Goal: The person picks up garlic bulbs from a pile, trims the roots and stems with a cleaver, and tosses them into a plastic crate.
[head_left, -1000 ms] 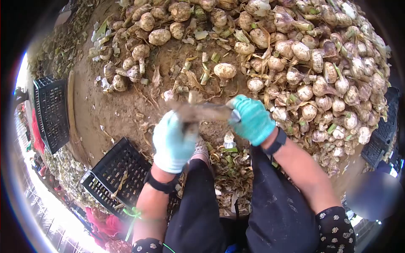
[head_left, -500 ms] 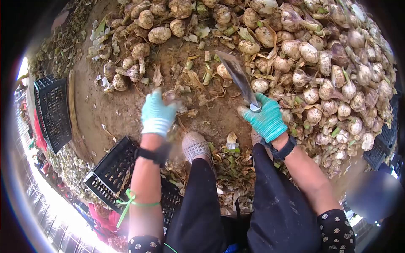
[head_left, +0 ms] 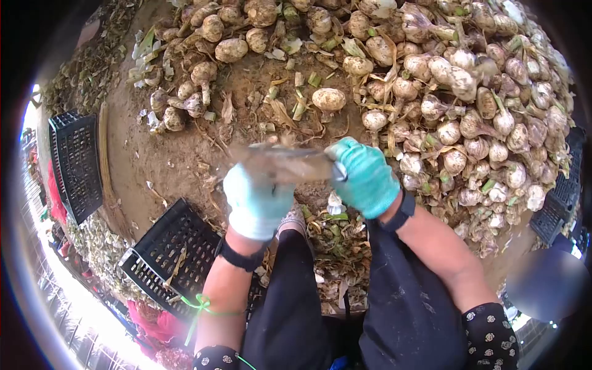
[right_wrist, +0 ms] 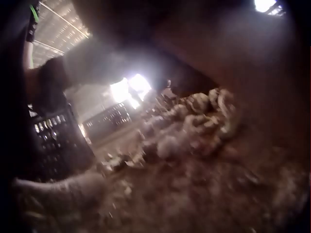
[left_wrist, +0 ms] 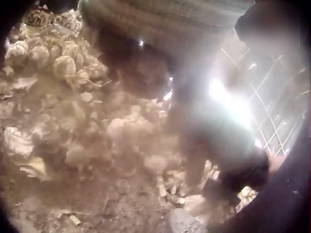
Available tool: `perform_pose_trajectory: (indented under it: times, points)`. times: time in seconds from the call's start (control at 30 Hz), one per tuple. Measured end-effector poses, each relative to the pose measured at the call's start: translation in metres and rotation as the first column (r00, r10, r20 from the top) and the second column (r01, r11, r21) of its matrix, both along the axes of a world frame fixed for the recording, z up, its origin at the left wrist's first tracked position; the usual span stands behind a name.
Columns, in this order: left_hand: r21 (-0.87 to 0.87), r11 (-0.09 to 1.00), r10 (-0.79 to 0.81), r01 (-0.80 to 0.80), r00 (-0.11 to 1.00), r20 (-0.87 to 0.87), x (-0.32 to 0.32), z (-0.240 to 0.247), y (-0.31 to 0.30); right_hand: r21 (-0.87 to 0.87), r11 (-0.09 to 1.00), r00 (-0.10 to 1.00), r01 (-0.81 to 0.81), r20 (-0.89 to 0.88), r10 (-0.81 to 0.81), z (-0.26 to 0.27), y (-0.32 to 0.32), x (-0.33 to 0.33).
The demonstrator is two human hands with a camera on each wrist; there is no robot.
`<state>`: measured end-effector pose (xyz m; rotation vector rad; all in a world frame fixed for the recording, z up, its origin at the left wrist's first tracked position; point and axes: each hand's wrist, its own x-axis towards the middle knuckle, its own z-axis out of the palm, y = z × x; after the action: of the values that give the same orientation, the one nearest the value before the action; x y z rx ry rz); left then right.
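Note:
My right hand (head_left: pixel 364 177), in a green knit glove, grips a knife (head_left: pixel 302 166) by its handle. The broad blade is blurred and points left, level with the left hand. My left hand (head_left: pixel 258 200), in a matching glove, has curled fingers around a garlic bulb that the blade and glove mostly hide. The blade overlaps the top of this hand in the head view. In the left wrist view a dark round shape (left_wrist: pixel 146 73) shows below the glove. A single garlic bulb (head_left: pixel 328 99) lies on the dirt just beyond the hands.
A large heap of garlic bulbs (head_left: pixel 456 123) fills the right and far side. One black crate (head_left: pixel 172 246) leans by the left forearm, another black crate (head_left: pixel 75 166) stands farther left. Cut stalks and leaves (head_left: pixel 339 246) litter the ground between the legs.
The left hand has come back from the ground ahead to beside the knife, with a bulb picked up. The right hand has swung the blade from pointing away to lying across leftward.

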<state>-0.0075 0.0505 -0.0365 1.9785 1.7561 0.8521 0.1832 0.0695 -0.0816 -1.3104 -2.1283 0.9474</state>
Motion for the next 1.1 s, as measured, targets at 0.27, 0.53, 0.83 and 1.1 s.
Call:
perform_pose_trajectory:
  times: [0.27, 0.53, 0.83, 1.1]
  points:
    - [-0.206, 0.976, 0.037, -0.073, 0.985, -0.171, -0.005, 0.01, 0.001, -0.669, 0.724, 0.903, 0.168, -0.19, -0.386, 0.027, 0.001, -0.003]
    - [-0.252, 0.965, 0.141, -0.077, 0.959, 0.246, 0.01, 0.009, 0.006, -0.848, 0.522, 0.792, 0.087, -0.259, -0.553, 0.038, 0.008, -0.019]
    - [-0.627, 0.756, 0.552, 0.186, 0.335, 0.764, 0.005, 0.0, 0.002, -0.81, 0.557, 0.884, 0.182, -0.114, -0.454, 0.048, 0.007, -0.02]
    - [-0.504, 0.8, 0.523, 0.326, 0.033, 0.852, 0.003, 0.005, 0.003, 0.045, 0.982, 0.951, -0.186, 0.261, 0.168, 0.048, 0.006, -0.009]
